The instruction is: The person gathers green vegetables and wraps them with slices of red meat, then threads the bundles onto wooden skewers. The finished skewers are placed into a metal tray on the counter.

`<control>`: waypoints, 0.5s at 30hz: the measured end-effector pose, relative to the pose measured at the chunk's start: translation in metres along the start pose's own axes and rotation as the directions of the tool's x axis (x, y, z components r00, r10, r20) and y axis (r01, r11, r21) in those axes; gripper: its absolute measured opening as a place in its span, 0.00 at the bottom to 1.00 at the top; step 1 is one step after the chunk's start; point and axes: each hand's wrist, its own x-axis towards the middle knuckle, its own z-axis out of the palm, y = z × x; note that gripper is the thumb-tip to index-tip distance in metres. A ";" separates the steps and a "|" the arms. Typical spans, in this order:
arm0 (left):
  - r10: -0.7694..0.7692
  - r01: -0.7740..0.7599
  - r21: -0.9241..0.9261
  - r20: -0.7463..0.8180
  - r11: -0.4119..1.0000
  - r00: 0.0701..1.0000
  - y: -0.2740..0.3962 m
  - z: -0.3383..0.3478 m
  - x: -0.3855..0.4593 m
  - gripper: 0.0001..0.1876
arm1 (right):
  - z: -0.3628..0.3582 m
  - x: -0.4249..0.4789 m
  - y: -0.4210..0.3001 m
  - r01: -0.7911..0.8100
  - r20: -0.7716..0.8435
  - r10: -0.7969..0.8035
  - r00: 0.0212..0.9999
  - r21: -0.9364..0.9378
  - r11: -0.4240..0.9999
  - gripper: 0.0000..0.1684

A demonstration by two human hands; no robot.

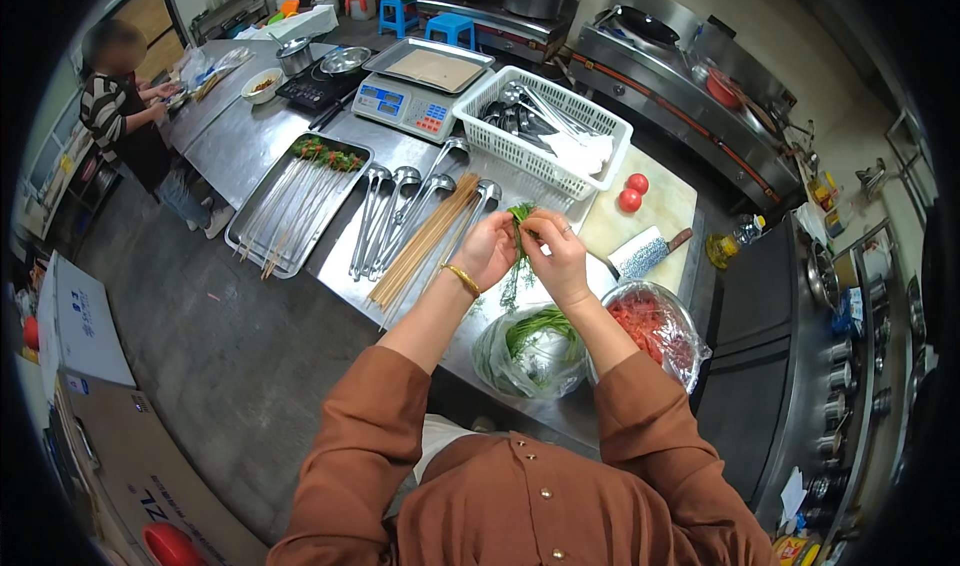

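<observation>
My left hand [487, 251] and my right hand [557, 258] meet above the steel table, both closed around a small bunch of green herbs [519, 221] with feathery ends hanging down. Below them a clear plastic bag [491, 356] holds more green stems. Beside it stands a bowl of red pieces [645, 326] under plastic film. Left of my hands lie bamboo skewers [420, 243] and several steel ladles [405, 180]. A metal tray [300, 266] carries skewers with green and red food at their far ends.
A cleaver [641, 255] and red tomatoes [630, 200] lie on a cutting board [675, 183]. A white basket of utensils [555, 172] and a digital scale [401, 108] stand behind. An oil bottle [731, 243] is at the right. Another person [135, 116] works at the table's far left.
</observation>
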 end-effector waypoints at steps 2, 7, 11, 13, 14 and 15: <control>-0.024 0.024 0.006 -0.017 1.000 1.000 0.000 0.006 -0.003 0.14 | 0.000 -0.002 0.001 0.084 0.000 -0.084 0.996 -0.057 0.995 0.09; 0.031 -0.017 0.295 -0.042 0.955 0.999 -0.005 0.026 -0.014 0.16 | -0.006 -0.008 -0.010 0.168 0.114 -0.155 0.981 -0.118 0.979 0.12; 0.192 -0.106 0.396 -0.186 0.912 0.963 -0.005 0.012 -0.009 0.11 | -0.019 -0.008 -0.011 0.070 0.099 -0.072 0.992 0.022 0.997 0.12; 0.186 -0.118 0.468 -0.102 0.876 0.977 -0.005 0.026 -0.014 0.09 | -0.025 0.003 -0.020 -0.138 0.046 0.136 0.990 0.055 0.989 0.13; 0.157 -0.120 0.495 -0.033 0.861 0.987 -0.006 0.014 -0.010 0.09 | -0.026 0.011 -0.018 -0.209 0.086 0.200 0.976 0.122 0.970 0.13; 0.118 -0.122 0.521 0.041 0.845 0.992 -0.007 0.010 -0.006 0.09 | -0.028 0.019 -0.014 -0.281 0.121 0.262 0.957 0.179 0.943 0.13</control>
